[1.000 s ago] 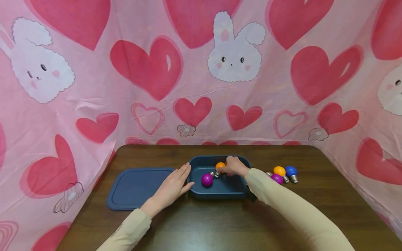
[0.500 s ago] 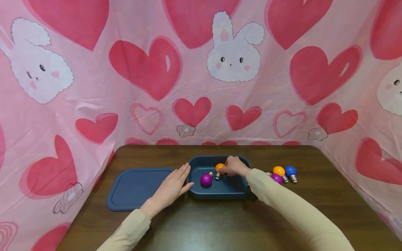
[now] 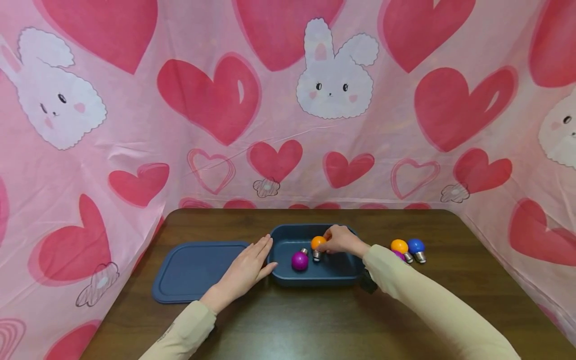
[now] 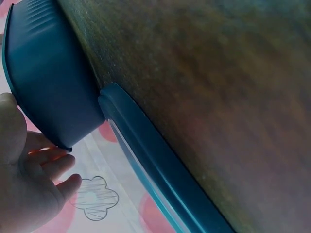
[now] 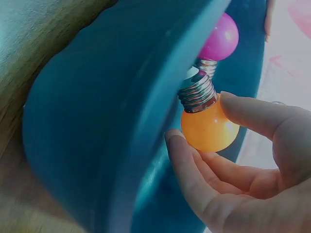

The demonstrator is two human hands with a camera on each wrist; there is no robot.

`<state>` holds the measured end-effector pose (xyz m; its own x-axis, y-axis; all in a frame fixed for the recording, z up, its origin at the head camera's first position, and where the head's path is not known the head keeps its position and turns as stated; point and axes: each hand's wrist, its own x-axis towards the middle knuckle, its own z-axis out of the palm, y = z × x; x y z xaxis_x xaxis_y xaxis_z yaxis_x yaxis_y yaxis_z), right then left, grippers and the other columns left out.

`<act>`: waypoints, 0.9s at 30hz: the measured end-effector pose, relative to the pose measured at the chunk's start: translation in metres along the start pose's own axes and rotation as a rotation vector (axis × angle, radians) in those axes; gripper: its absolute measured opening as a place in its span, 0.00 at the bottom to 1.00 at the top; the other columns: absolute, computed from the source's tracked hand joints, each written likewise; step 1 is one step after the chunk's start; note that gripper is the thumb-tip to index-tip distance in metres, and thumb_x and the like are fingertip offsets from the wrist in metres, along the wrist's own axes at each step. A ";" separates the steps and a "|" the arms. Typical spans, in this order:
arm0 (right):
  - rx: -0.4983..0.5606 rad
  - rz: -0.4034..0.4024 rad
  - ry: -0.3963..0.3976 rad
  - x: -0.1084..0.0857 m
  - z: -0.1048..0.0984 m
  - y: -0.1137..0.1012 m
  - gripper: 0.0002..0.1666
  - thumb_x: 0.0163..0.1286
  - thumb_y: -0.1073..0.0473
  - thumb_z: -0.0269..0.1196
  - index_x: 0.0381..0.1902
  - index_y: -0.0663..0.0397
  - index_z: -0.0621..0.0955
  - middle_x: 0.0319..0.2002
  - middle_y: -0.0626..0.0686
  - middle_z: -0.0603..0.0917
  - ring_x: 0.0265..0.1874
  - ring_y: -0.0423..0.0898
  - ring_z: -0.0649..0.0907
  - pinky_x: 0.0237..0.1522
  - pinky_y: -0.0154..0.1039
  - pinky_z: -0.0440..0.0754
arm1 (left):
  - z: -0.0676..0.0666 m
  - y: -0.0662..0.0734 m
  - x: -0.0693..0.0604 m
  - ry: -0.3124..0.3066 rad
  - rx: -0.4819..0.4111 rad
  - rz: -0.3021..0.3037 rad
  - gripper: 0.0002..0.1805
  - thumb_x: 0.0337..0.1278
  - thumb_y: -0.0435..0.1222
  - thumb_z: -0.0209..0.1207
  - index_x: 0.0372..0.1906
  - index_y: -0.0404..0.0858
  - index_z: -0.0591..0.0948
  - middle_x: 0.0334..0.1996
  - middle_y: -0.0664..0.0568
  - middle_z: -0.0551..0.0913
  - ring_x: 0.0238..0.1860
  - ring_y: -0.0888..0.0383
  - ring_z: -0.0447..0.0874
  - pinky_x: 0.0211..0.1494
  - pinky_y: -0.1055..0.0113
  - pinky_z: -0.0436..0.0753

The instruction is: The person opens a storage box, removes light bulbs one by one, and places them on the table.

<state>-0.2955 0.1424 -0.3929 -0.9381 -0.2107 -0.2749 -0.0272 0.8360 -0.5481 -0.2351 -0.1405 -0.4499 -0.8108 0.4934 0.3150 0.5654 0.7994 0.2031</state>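
Note:
A dark blue rectangular box [image 3: 310, 281] stands on the table with two small light bulbs inside it. My right hand [image 3: 344, 241] reaches into the box, thumb and fingers around the orange light bulb [image 3: 317, 242], whose metal screw base points toward me. In the right wrist view the thumb touches the orange globe [image 5: 209, 128] near its base, with the fingers below it. Left of that bulb lies a purple light bulb [image 3: 299, 261]. My left hand [image 3: 245, 261] rests against the box's left side, its fingers straight; the left wrist view shows it at the rim.
A flat blue lid [image 3: 193, 272] lies left of the box, partly under the left forearm. Right of the box are an orange bulb [image 3: 399, 245], a blue bulb [image 3: 416, 246] and a purple bulb [image 3: 398, 255] mostly behind the right sleeve. A patterned pink cloth hangs behind the table.
My right hand has shifted slightly right and toward me with the orange bulb, its base now pointing straighter toward me. The purple bulb in the box has rolled slightly right. My left hand stays put.

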 end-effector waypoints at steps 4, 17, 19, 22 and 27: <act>0.038 -0.002 -0.007 -0.007 -0.008 0.004 0.25 0.61 0.52 0.71 0.49 0.66 0.82 0.40 0.57 0.86 0.33 0.48 0.87 0.43 0.38 0.88 | 0.000 0.000 0.000 -0.005 -0.005 -0.002 0.37 0.67 0.51 0.57 0.72 0.32 0.67 0.73 0.40 0.68 0.73 0.46 0.69 0.72 0.47 0.71; 0.117 -0.014 0.011 -0.027 -0.040 0.022 0.33 0.63 0.50 0.70 0.58 0.68 0.76 0.49 0.61 0.84 0.41 0.54 0.87 0.47 0.40 0.88 | 0.000 0.000 -0.001 0.002 0.007 0.004 0.37 0.67 0.51 0.57 0.72 0.32 0.67 0.73 0.41 0.68 0.73 0.48 0.69 0.72 0.48 0.71; 0.121 -0.011 0.014 -0.029 -0.043 0.026 0.34 0.63 0.50 0.69 0.59 0.68 0.76 0.50 0.62 0.84 0.42 0.54 0.88 0.47 0.40 0.88 | 0.000 0.000 -0.001 0.000 0.004 0.003 0.37 0.67 0.51 0.57 0.72 0.32 0.67 0.73 0.41 0.67 0.73 0.48 0.69 0.73 0.48 0.71; 0.131 -0.001 0.019 -0.033 -0.048 0.033 0.35 0.64 0.49 0.69 0.59 0.68 0.75 0.50 0.62 0.84 0.40 0.53 0.87 0.46 0.39 0.88 | 0.000 0.000 0.000 0.001 0.003 0.002 0.37 0.67 0.50 0.57 0.72 0.31 0.67 0.73 0.40 0.67 0.73 0.47 0.69 0.72 0.48 0.71; 0.164 0.019 0.019 -0.040 -0.061 0.045 0.35 0.65 0.48 0.68 0.60 0.67 0.74 0.43 0.61 0.86 0.27 0.47 0.84 0.36 0.42 0.88 | -0.001 0.000 0.000 -0.006 -0.005 0.001 0.37 0.68 0.50 0.57 0.72 0.32 0.66 0.74 0.41 0.67 0.73 0.48 0.68 0.73 0.47 0.71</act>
<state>-0.2798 0.2194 -0.3585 -0.9442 -0.1853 -0.2725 0.0455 0.7456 -0.6648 -0.2353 -0.1411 -0.4492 -0.8110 0.4965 0.3095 0.5672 0.7970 0.2078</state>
